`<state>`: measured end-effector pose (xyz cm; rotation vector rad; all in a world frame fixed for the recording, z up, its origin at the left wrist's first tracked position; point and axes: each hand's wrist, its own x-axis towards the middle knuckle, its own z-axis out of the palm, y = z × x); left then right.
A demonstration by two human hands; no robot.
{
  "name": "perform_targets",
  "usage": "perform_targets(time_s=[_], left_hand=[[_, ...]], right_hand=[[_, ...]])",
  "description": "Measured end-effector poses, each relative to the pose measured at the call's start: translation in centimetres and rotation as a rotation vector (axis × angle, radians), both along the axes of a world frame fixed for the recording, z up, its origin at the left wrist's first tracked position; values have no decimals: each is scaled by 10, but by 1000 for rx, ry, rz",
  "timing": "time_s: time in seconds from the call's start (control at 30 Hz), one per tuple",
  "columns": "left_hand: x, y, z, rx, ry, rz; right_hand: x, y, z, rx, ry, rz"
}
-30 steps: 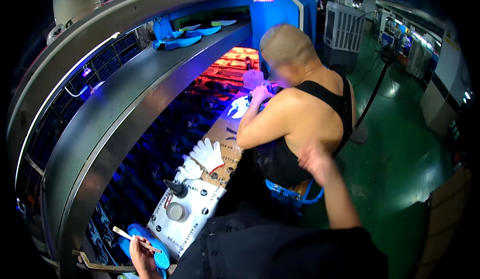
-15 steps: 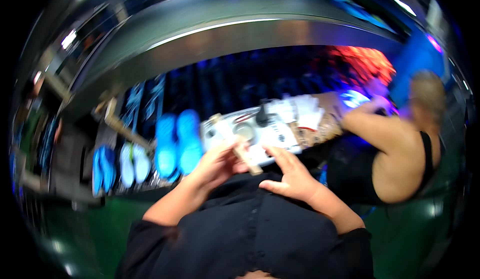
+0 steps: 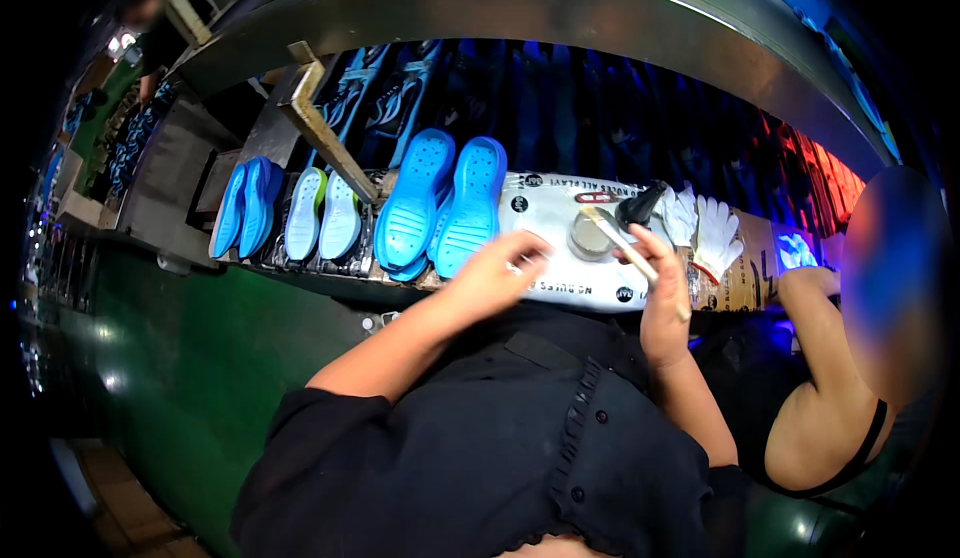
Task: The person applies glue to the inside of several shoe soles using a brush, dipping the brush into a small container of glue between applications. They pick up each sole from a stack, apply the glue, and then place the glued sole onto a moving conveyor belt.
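My right hand (image 3: pixel 665 303) grips a flat brush (image 3: pixel 630 256) by its pale handle, bristle end up and to the left. Behind the bristles, a round grey container (image 3: pixel 590 242) stands on the white printed sheet (image 3: pixel 545 213). My left hand (image 3: pixel 500 270) hovers over the sheet's near left edge, fingers loosely bent and somewhat blurred, with nothing visible in them. Left of that hand lie large blue shoe soles (image 3: pixel 412 208), stacked in a pair. A black nozzle-shaped item (image 3: pixel 640 205) and a small red-handled tool (image 3: pixel 597 197) rest beyond the container.
White gloves (image 3: pixel 715 238) lie on brown cardboard (image 3: pixel 730 293) at the right. Farther left are pale soles (image 3: pixel 303 216) and darker blue soles (image 3: pixel 260 206). A metal bracket (image 3: pixel 325 133) rises behind them. A co-worker's arm (image 3: pixel 815 333) reaches in at the right.
The brush has passed from my left hand to my right. My hands have moved apart, and the view has shifted, showing more floor on the left.
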<state>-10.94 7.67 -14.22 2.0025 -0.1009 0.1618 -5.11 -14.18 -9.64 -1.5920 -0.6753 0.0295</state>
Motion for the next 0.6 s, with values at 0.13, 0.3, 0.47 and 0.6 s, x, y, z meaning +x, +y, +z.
perform_targets(time_s=[0.13, 0.3, 0.47, 0.6], left_hand=[[9, 59, -30, 399, 122, 510], [17, 81, -55, 910, 334, 472], [31, 76, -47, 987, 483, 383], [26, 79, -47, 829, 517, 400]], right_hand=[[24, -45, -38, 350, 456, -206], [45, -52, -60, 364, 495, -331], [65, -43, -61, 174, 454, -310], [80, -37, -67, 43, 452, -200]])
